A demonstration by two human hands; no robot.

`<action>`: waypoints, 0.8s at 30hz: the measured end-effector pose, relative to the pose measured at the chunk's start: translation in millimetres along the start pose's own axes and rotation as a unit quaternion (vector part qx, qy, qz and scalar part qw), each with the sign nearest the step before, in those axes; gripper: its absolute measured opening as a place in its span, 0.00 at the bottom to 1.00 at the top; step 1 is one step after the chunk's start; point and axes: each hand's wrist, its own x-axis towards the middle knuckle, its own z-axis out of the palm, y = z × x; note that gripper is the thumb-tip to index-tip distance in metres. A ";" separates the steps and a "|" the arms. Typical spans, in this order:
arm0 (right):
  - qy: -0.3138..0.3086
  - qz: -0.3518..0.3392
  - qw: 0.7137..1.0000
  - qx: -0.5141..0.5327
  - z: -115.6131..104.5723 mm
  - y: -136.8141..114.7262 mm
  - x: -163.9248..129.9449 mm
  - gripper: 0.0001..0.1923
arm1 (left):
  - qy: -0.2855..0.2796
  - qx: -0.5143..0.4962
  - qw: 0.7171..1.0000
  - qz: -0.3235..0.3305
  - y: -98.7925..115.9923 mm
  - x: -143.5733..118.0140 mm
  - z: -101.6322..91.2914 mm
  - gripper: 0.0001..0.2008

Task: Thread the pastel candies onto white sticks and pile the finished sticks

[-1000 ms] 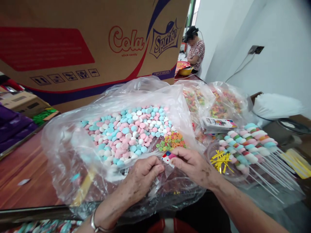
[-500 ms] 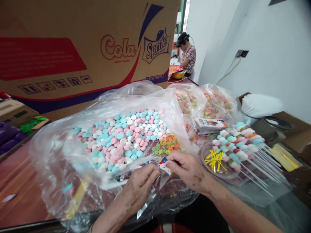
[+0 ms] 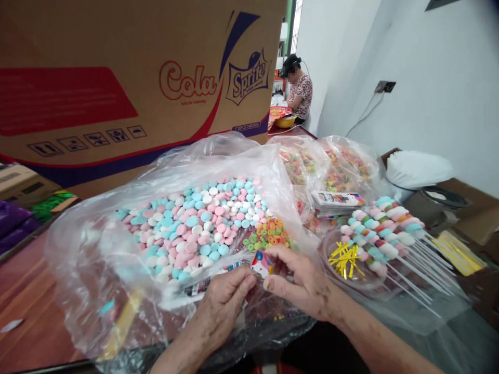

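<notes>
The small printed wrapper, at 6 o'clock of the ring sweets, is best kept taut between both pinches, right hand gripping its edge, left hand closed on its clear tail; since earlier, both hands sit slightly lower.

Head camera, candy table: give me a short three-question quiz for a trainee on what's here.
1. True or false: the right hand pinches a small printed packet.
2. Which lies nearest the right hand? A) gold twist ties B) cardboard box C) white pile
3. Fill in: the pink, blue and white candies lie in a clear plastic ____.

Key: 1 true. 2 A; the ties sit in a clear dish just right of it, beside the skewers. 3 bag; the left hand rests on its near edge.
</notes>
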 end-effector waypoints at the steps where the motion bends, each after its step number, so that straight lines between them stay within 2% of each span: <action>1: -0.001 0.013 1.000 0.006 0.6 -1.8 0.2 0.12 | 0.001 0.000 1.000 0.012 -1.0 0.0 0.9 0.16; 4: 0.023 0.034 0.999 0.002 4.6 -3.1 2.3 0.06 | 0.008 -0.003 0.999 0.042 -3.9 -0.2 5.0 0.12; 8: 0.055 0.028 0.998 -0.011 9.9 2.3 3.5 0.05 | 0.056 -0.024 0.998 0.017 -4.6 -0.6 9.2 0.08; 11: 0.059 -0.012 0.997 -0.052 12.1 7.8 2.2 0.10 | 0.105 0.016 0.994 0.035 -3.1 -0.5 9.1 0.09; 15: 0.069 -0.051 0.992 -0.095 12.8 10.7 1.8 0.17 | 0.095 0.034 0.993 0.064 -2.1 -0.8 8.0 0.10; 20: 0.072 -0.031 0.995 -0.061 11.6 4.3 -0.3 0.07 | 0.086 0.004 0.994 0.073 -1.6 2.0 6.4 0.10; 24: 0.089 -0.048 0.994 -0.038 4.3 -1.2 -12.6 0.11 | 0.090 0.002 0.993 0.072 -7.7 2.7 3.5 0.10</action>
